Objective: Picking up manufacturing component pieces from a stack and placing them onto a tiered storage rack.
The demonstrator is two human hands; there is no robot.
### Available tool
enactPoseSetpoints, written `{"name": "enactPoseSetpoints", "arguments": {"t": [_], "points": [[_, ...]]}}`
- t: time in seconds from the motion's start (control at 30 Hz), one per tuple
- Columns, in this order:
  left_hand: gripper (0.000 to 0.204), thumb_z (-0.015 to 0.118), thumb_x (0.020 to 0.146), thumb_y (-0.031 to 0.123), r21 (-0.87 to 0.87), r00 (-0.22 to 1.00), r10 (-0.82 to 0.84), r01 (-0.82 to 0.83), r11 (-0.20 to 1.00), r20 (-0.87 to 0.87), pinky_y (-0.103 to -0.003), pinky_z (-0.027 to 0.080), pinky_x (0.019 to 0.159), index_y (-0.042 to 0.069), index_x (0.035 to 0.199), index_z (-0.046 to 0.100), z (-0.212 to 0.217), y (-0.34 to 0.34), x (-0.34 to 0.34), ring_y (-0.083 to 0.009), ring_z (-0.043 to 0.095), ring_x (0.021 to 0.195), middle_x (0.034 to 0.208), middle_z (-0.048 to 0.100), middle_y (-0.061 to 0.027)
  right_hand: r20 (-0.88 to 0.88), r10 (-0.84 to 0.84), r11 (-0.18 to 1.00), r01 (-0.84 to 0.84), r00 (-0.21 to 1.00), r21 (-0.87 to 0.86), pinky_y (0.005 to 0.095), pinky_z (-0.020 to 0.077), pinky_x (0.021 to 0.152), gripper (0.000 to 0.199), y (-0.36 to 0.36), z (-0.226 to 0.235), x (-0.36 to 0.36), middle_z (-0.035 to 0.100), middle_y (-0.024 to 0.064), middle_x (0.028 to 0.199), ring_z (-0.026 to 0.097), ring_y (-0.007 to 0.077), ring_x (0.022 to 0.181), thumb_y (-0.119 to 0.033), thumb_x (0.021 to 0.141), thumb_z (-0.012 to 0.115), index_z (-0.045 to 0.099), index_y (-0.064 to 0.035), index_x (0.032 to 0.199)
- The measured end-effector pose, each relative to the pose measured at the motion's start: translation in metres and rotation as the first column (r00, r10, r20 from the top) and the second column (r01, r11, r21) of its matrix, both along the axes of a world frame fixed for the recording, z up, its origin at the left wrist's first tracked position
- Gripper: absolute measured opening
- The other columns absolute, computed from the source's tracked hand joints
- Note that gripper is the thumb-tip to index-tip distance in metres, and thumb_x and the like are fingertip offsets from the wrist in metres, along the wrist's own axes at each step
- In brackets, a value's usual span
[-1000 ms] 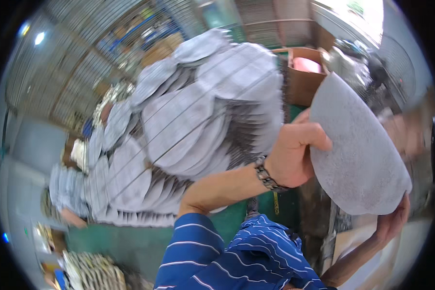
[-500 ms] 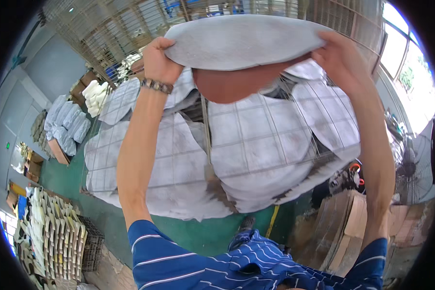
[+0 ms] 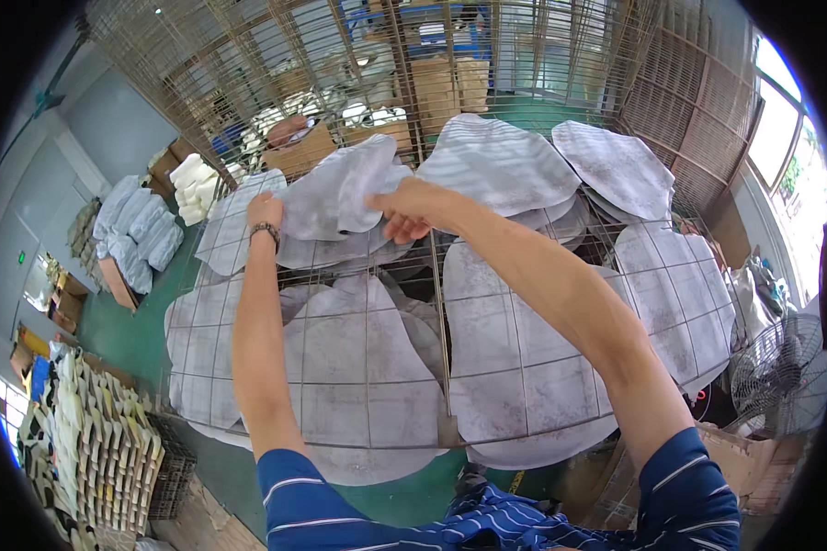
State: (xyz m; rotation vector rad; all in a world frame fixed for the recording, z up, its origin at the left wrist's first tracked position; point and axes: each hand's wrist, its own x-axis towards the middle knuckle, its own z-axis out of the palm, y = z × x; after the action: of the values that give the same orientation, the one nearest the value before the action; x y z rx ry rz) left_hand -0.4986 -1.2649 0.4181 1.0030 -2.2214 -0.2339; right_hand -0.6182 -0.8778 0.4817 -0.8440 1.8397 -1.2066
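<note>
Both my arms reach up over a tall wire rack (image 3: 436, 303) stacked with large grey moulded sheets. My left hand (image 3: 265, 211), a bracelet on its wrist, and my right hand (image 3: 404, 209) grip the two sides of one grey sheet (image 3: 335, 195), which rests on the upper wire shelf. Other grey sheets lie beside it on that shelf (image 3: 501, 165) and on the shelf below (image 3: 533, 367).
A wire cage wall (image 3: 358, 55) rises behind the rack. White sacks (image 3: 138, 230) sit on the green floor at left. A stack of pale moulded pieces (image 3: 92, 450) stands at lower left. A floor fan (image 3: 786, 372) stands at right.
The grey sheet was held high overhead half a second ago; now it has come down onto the upper wire shelf, with both my hands still gripping it.
</note>
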Motion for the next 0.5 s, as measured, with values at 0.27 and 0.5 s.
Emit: {"name": "enactPoseSetpoints", "arguments": {"t": [0.27,0.5], "points": [[0.049,0.054,0.084,0.027,0.111,0.996,-0.058,0.065,0.992,-0.065,-0.037,0.046,0.102,0.003,0.126,0.062,-0.009,0.008,0.022,-0.0352,0.059,0.121,0.127,0.062,-0.0261,-0.293,0.234,0.965,-0.184,0.927,0.188,0.0294,0.0508,0.047,0.038,0.081,0.015,0.020,0.072,0.0094,0.082,0.067,0.0165,0.059,-0.036,0.091,0.061,0.070,-0.0001,0.099],[0.086,0.039,0.095,0.065,-0.038,0.982,0.188,-0.188,0.981,-0.002,-0.052,0.036,0.109,0.003,0.153,0.027,0.014,0.106,0.002,-0.0486,0.040,0.134,0.139,0.046,-0.0359,-0.429,0.204,0.975,-0.141,0.880,0.174,0.0314,0.0527,0.054,0.035,0.226,0.048,0.076,0.071,0.0095,0.081,0.068,0.0155,0.065,-0.031,0.091,0.064,0.069,0.0007,0.104]]}}
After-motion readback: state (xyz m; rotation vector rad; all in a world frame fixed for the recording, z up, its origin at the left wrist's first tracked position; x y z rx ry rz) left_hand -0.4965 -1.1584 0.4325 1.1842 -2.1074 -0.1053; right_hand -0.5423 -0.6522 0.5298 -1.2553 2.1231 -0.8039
